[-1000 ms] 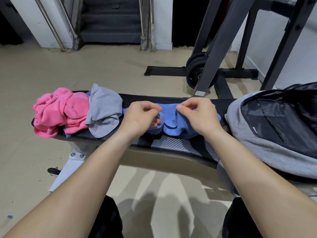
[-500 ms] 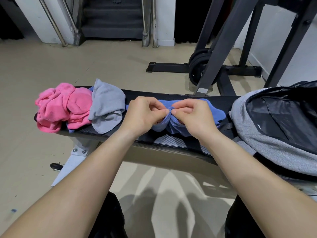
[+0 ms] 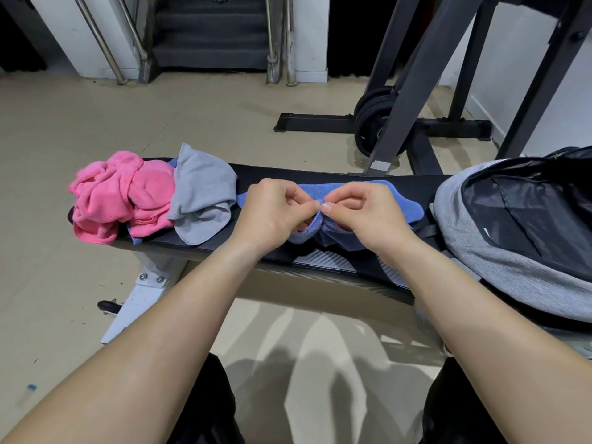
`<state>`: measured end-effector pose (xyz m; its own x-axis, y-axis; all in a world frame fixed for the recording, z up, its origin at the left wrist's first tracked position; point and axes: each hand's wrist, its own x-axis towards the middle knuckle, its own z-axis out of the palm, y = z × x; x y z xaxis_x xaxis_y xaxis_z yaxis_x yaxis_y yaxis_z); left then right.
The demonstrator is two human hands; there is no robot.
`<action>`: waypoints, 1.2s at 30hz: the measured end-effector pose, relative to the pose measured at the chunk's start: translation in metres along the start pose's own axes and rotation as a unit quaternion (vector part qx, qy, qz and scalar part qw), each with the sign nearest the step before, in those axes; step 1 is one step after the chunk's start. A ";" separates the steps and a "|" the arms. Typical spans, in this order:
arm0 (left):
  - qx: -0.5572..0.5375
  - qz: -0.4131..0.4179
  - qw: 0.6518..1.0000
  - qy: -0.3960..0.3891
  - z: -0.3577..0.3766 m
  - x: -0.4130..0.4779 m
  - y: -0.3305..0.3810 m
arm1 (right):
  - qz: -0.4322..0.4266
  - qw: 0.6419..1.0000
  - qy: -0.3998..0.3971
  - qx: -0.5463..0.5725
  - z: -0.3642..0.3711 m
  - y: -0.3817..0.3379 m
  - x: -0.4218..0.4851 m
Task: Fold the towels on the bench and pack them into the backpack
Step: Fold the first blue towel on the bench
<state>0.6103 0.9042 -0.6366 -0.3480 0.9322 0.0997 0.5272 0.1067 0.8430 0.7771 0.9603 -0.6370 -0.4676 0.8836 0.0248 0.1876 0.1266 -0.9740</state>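
Note:
A blue towel point(image 3: 407, 209) lies crumpled on the middle of the black bench point(image 3: 288, 176). My left hand point(image 3: 272, 213) and my right hand point(image 3: 368, 213) both pinch its near edge, fingertips touching at the centre. A grey towel point(image 3: 201, 197) lies crumpled to the left, and a pink towel point(image 3: 121, 193) is bunched at the bench's left end. The grey backpack point(image 3: 499, 251) rests on the bench's right end, its dark main compartment unzipped and gaping.
A black weight rack point(image 3: 416, 75) with weight plates point(image 3: 371, 120) stands behind the bench. Its base bar point(image 3: 314, 123) lies on the beige floor. Stairs with metal railings point(image 3: 211, 30) are at the back. The white bench leg point(image 3: 141, 299) is at lower left.
My hands have come together along the blue towel's edge, from a hand's width apart to fingertips touching. The towel has bunched between them. The other towels have not moved.

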 end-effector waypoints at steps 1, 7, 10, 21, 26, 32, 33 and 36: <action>-0.002 0.003 1.000 -0.006 0.000 0.000 0.000 | -0.001 1.000 -0.006 -0.004 -0.001 0.000 0.001; 0.002 0.006 1.000 -0.004 -0.001 -0.003 0.001 | -0.020 0.999 -0.021 -0.012 -0.001 -0.001 0.004; -0.005 0.007 1.000 -0.003 0.000 -0.005 0.003 | -0.018 0.999 -0.033 -0.011 -0.003 -0.001 0.005; 0.202 0.072 0.975 -0.057 -0.005 0.002 -0.011 | -0.062 0.997 -0.009 -0.055 -0.035 -0.016 0.013; 0.290 0.079 0.954 -0.011 -0.004 -0.008 -0.010 | -0.091 0.991 0.053 -0.083 -0.060 -0.060 0.029; 0.335 0.155 0.930 0.001 -0.012 -0.027 -0.005 | -0.116 0.971 0.119 -0.172 -0.083 -0.113 0.054; 0.350 0.169 0.921 0.003 -0.012 -0.031 -0.004 | -0.118 0.965 0.139 -0.188 -0.085 -0.117 0.057; 0.372 0.190 0.908 -0.015 -0.012 -0.043 -0.006 | -0.123 0.949 0.189 -0.220 -0.090 -0.124 0.063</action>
<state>0.6128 0.8589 -0.6390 -0.0156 0.9581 0.2859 0.9868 -0.0313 0.1586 0.8020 1.0405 -0.4941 -0.2169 0.8906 0.3997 0.4945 0.4532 -0.7416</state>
